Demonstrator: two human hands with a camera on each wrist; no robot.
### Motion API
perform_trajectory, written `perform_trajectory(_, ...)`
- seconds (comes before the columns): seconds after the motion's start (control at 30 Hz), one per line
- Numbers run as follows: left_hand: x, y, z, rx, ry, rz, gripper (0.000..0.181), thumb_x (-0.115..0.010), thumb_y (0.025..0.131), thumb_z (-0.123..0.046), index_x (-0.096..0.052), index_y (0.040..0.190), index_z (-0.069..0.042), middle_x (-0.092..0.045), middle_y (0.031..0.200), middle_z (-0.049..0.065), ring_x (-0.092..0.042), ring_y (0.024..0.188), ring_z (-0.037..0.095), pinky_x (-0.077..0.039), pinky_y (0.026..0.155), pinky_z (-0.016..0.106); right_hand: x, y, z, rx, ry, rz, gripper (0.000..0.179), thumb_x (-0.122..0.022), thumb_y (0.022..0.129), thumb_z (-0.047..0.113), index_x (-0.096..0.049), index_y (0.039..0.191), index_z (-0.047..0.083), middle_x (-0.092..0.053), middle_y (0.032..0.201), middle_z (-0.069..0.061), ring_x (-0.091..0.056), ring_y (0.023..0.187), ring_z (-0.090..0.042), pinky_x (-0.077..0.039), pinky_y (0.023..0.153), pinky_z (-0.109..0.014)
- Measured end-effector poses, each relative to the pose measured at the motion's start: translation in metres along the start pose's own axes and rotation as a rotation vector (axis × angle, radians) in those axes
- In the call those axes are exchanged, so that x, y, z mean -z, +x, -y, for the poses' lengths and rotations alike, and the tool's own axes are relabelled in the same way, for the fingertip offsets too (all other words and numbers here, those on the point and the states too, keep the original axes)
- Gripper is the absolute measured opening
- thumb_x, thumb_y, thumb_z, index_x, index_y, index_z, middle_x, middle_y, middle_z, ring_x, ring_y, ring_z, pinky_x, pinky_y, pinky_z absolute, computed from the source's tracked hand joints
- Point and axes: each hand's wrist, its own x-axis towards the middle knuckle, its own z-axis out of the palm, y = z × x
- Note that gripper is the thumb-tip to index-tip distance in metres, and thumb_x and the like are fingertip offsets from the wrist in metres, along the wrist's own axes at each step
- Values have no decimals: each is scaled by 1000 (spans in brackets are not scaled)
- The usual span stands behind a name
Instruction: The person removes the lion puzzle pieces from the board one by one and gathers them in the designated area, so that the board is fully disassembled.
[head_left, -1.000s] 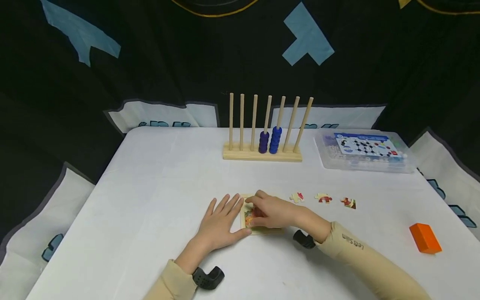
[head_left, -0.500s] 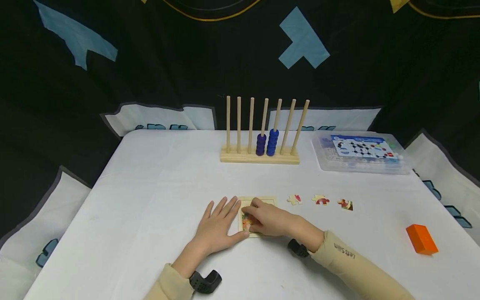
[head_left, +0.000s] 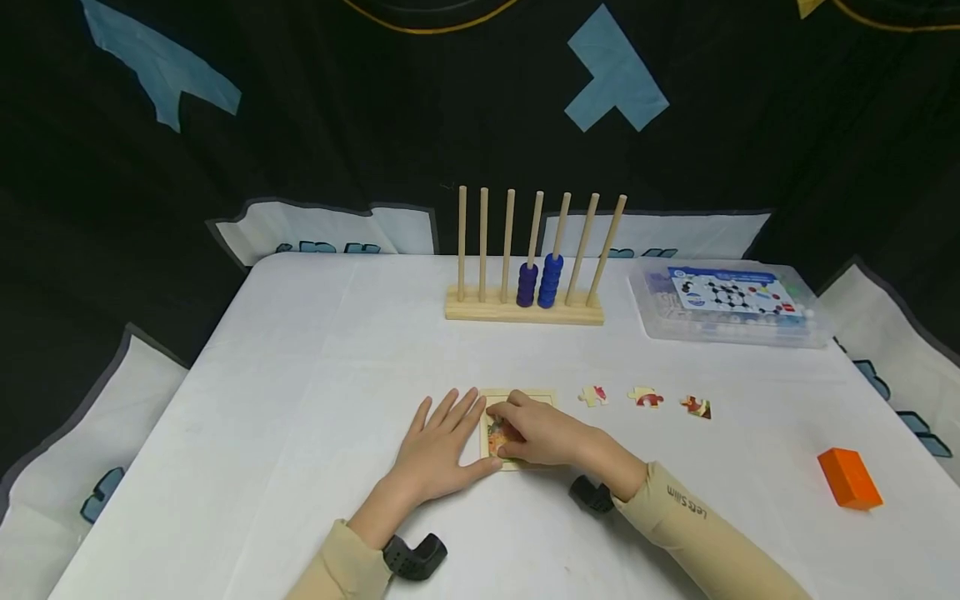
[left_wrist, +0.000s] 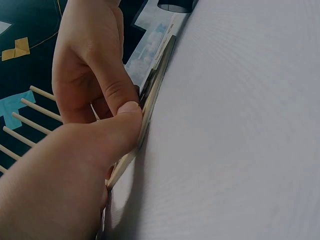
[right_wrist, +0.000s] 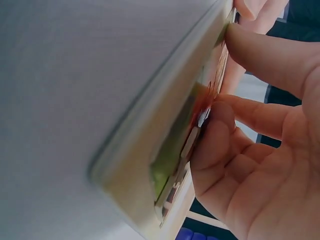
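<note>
Head: R hand (head_left: 543, 429) has slid a bit twd L hand (head_left: 437, 457), baring more frame (head_left: 542, 395); so work's now nearer L fingers. Puzzle (head_left: 497, 437) under R fingers; L's straight, spread. Tabbed pcs (head_left: 646, 397) right of both.

L wrist: thumb against pale, thin wood.

R wrist: thumb & index apart, others curled; pinch? Can't tell. Puzzle's glossy.
</note>
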Motion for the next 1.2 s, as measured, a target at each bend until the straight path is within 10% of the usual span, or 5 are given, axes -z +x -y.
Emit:
perform_trajectory(0.77,1,2,1,4,-4,22,85,-32,82,-71,-23,145,-15,-15,150,1,-8,136,23,-2,106,50,5,3,-2,119,-18,-161,31,-67,79,-2,-60,108,7,-54,92,-4,-53,74,-12,-47,65,-21)
perform_trajectory(1.2,2,1,1,2,-4,35,83,-33,83,-70,-28,143,-13,-15,150,2,-8,136,24,-2,106,50,10,7,-7,197,-171,-97,36,-62,82,-3,-61,114,15,-53,91,1,-46,79,-9,-45,72,-23)
